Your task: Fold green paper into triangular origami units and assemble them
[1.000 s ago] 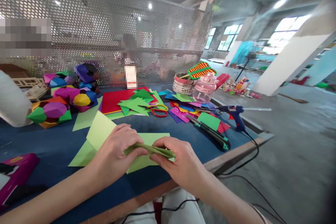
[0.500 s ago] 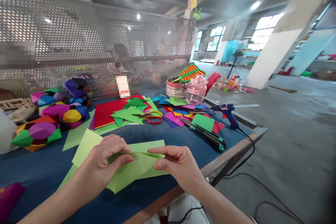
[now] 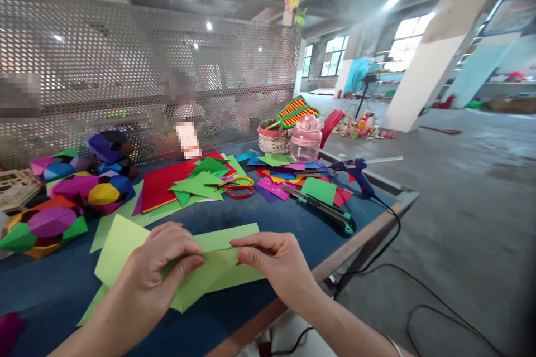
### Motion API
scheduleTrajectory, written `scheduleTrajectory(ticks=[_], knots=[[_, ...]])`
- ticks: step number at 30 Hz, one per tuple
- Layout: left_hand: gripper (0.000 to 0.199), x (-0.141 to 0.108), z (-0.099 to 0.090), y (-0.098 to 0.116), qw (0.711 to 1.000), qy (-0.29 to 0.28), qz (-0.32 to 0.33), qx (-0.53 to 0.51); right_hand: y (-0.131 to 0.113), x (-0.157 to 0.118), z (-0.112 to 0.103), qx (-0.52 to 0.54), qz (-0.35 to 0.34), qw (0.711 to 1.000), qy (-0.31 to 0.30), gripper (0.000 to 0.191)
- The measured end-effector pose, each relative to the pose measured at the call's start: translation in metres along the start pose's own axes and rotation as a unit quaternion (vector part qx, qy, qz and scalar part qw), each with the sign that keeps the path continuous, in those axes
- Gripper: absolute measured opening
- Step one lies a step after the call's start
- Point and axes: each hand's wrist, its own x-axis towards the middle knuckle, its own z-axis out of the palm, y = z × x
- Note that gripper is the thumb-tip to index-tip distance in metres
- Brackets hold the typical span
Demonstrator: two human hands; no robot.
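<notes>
Small lettering on the front of a pink drinking bottle [image 3: 305, 145] is too small to read. Two bare hands work at a blue tabletop [image 3: 142, 340], holding a pale green sheet [image 3: 196, 287] of plain paper just above it, near the front edge. The sheet is folded along a nearly level crease, its lower part hanging to a pointed corner. The left hand [image 3: 153, 268] pinches the fold between thumb and fingers; the right hand [image 3: 278, 262] pinches it farther right, thumb below the forefinger, with a short stretch of crease between the two hands. More green paper shows behind and beneath; how many sheets overlap, I cannot tell. Beyond are one pair of scissors [image 3: 240, 186] with red and yellow handles, one utility knife [image 3: 322, 209], one blue glue gun [image 3: 359, 177] and one basket [image 3: 274, 139]. Faceted paper shapes [image 3: 52, 222] cluster at left, too overlapped to count.
</notes>
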Motion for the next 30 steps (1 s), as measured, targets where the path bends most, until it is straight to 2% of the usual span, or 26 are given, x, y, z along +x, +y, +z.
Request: scheduleTrajectory(ticks=[6,13,21,26,30], knots=[[0.013,0.002,0.000,-0.003,1.000,0.007,-0.004,-0.010,0.004,0.004,0.002,0.054,0.014,0.998,0.012,0.034],[0.016,0.000,-0.001,-0.003,1.000,0.009,-0.015,-0.013,0.005,0.003,0.006,0.045,0.011,0.998,0.041,0.030],[0.017,0.000,0.000,-0.003,0.999,0.006,-0.031,-0.039,0.007,0.002,0.007,0.041,0.007,0.998,0.046,0.024],[0.021,0.001,-0.001,0.000,0.996,-0.018,-0.060,-0.060,0.014,0.000,0.006,0.023,-0.021,0.998,0.046,0.026],[0.025,0.003,-0.002,-0.001,0.994,-0.039,-0.077,-0.073,0.019,-0.001,0.006,0.018,-0.042,0.998,0.033,0.035]])
